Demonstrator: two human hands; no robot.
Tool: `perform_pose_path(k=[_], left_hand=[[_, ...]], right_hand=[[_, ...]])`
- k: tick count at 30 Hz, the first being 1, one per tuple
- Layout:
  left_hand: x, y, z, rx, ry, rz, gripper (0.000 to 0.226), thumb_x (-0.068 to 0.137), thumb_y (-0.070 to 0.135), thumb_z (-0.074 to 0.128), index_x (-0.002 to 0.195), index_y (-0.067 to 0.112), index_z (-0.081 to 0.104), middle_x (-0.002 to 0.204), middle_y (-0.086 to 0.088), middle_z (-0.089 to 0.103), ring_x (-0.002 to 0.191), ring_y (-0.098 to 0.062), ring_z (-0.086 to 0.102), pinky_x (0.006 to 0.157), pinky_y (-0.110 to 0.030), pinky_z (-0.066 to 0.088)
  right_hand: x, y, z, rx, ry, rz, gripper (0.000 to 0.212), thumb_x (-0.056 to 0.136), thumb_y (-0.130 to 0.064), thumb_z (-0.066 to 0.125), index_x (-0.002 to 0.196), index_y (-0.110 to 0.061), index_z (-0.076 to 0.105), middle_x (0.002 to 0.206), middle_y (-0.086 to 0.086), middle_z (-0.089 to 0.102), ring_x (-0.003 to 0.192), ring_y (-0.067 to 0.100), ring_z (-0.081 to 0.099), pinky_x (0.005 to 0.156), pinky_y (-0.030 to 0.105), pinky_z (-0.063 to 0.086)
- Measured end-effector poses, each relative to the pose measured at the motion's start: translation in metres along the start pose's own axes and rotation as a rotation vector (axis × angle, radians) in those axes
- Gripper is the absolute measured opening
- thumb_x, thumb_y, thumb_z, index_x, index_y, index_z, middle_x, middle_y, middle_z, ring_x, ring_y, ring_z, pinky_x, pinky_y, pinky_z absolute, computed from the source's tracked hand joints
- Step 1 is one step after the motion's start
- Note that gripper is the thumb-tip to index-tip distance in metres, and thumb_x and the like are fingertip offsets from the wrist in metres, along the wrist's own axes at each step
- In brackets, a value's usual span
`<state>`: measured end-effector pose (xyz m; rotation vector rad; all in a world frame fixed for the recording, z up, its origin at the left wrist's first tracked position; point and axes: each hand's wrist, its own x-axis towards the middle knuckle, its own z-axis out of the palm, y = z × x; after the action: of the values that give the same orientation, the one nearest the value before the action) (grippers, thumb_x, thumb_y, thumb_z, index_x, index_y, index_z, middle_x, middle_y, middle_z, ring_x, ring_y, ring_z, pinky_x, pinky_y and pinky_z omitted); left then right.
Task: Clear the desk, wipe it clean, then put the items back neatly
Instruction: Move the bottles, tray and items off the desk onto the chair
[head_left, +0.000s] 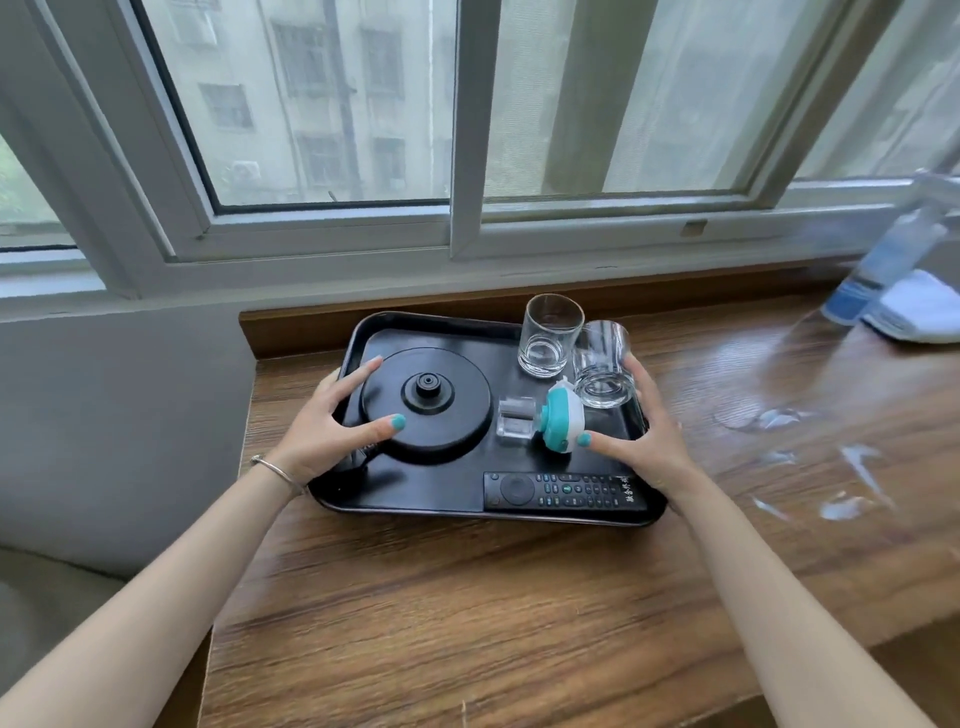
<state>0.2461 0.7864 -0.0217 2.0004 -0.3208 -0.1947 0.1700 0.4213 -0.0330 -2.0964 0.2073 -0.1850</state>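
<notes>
The left hand (322, 431) and right hand (647, 441) are gripping the tray (415, 499) by its side edges. The glasses (550, 335) near its far right corner are looking fragile and likely to slide, so holding it level matters.

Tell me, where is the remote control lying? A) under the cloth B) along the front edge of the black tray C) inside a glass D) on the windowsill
B: the remote control lies flat along the near edge of the black tray, in front of the two glasses.
</notes>
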Motion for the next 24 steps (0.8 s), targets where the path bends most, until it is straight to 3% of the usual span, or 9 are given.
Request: perform_pose_path(k=[3, 5, 8, 12, 14, 17, 20, 22, 24], left_hand=[[0.008, 0.016, 0.019, -0.005, -0.049, 0.062, 0.081, 0.066, 0.053, 0.081, 0.135, 0.049, 0.04, 0.142, 0.017, 0.028, 0.126, 0.009, 0.02, 0.105, -0.02, 0.017], [0.014, 0.026, 0.034, -0.001, -0.07, 0.099, 0.071, 0.073, 0.033, 0.078, 0.132, 0.048, 0.042, 0.139, 0.017, 0.029, 0.124, 0.009, 0.022, 0.103, -0.019, 0.018], [0.025, 0.036, 0.061, 0.006, -0.124, 0.138, 0.069, 0.078, 0.022, 0.077, 0.134, 0.045, 0.044, 0.14, 0.017, 0.031, 0.123, 0.012, 0.022, 0.102, -0.019, 0.018], [0.036, 0.055, 0.102, -0.011, -0.214, 0.208, 0.071, 0.079, 0.012, 0.077, 0.134, 0.044, 0.044, 0.137, 0.018, 0.035, 0.105, 0.038, 0.024, 0.102, -0.019, 0.02], [0.042, 0.065, 0.122, -0.028, -0.254, 0.224, 0.072, 0.075, 0.024, 0.081, 0.132, 0.049, 0.045, 0.141, 0.017, 0.035, 0.115, 0.033, 0.023, 0.104, -0.021, 0.02], [0.051, 0.082, 0.155, -0.028, -0.315, 0.231, 0.077, 0.065, 0.042, 0.08, 0.132, 0.054, 0.044, 0.149, 0.013, 0.033, 0.132, 0.009, 0.023, 0.107, -0.021, 0.02], [0.056, 0.106, 0.194, -0.067, -0.378, 0.273, 0.075, 0.066, 0.037, 0.078, 0.132, 0.051, 0.044, 0.147, 0.013, 0.035, 0.123, 0.019, 0.029, 0.106, -0.019, 0.021], [0.058, 0.121, 0.22, -0.076, -0.415, 0.285, 0.076, 0.061, 0.044, 0.078, 0.129, 0.054, 0.045, 0.143, 0.015, 0.038, 0.115, 0.03, 0.029, 0.104, -0.015, 0.024], [0.062, 0.133, 0.247, -0.068, -0.441, 0.277, 0.076, 0.06, 0.047, 0.08, 0.127, 0.056, 0.045, 0.144, 0.015, 0.039, 0.118, 0.026, 0.031, 0.099, -0.009, 0.023]], right_hand=[[-0.016, 0.009, -0.02, 0.063, 0.056, -0.023, 0.12, 0.043, -0.073, 0.084, 0.146, -0.056, 0.025, 0.147, -0.037, 0.03, 0.144, 0.005, 0.026, 0.121, 0.055, 0.013], [-0.028, 0.012, -0.034, 0.11, 0.108, -0.023, 0.116, 0.052, -0.054, 0.089, 0.15, -0.043, 0.028, 0.152, -0.025, 0.031, 0.143, 0.001, 0.027, 0.122, 0.043, 0.018], [-0.05, 0.019, -0.058, 0.102, 0.185, 0.024, 0.11, 0.057, -0.035, 0.089, 0.15, -0.04, 0.029, 0.15, -0.024, 0.031, 0.138, -0.003, 0.027, 0.117, 0.029, 0.022], [-0.077, 0.036, -0.094, 0.112, 0.291, 0.076, 0.107, 0.062, -0.025, 0.09, 0.15, -0.038, 0.031, 0.151, -0.017, 0.034, 0.138, 0.0, 0.029, 0.116, 0.028, 0.023], [-0.09, 0.045, -0.111, 0.12, 0.332, 0.111, 0.108, 0.06, -0.028, 0.09, 0.15, -0.039, 0.031, 0.153, -0.015, 0.035, 0.14, 0.002, 0.03, 0.119, 0.032, 0.024], [-0.11, 0.058, -0.141, 0.144, 0.369, 0.15, 0.113, 0.054, -0.039, 0.094, 0.148, -0.045, 0.032, 0.152, -0.011, 0.04, 0.141, 0.008, 0.034, 0.119, 0.042, 0.027], [-0.131, 0.069, -0.174, 0.138, 0.423, 0.165, 0.112, 0.052, -0.039, 0.093, 0.147, -0.045, 0.033, 0.149, -0.014, 0.042, 0.14, 0.006, 0.036, 0.119, 0.04, 0.028], [-0.143, 0.075, -0.195, 0.14, 0.458, 0.166, 0.112, 0.052, -0.036, 0.091, 0.148, -0.041, 0.034, 0.148, -0.019, 0.04, 0.14, 0.003, 0.035, 0.119, 0.037, 0.028], [-0.154, 0.082, -0.217, 0.146, 0.488, 0.179, 0.112, 0.052, -0.034, 0.09, 0.149, -0.036, 0.034, 0.145, -0.026, 0.039, 0.139, 0.002, 0.035, 0.119, 0.034, 0.027]])
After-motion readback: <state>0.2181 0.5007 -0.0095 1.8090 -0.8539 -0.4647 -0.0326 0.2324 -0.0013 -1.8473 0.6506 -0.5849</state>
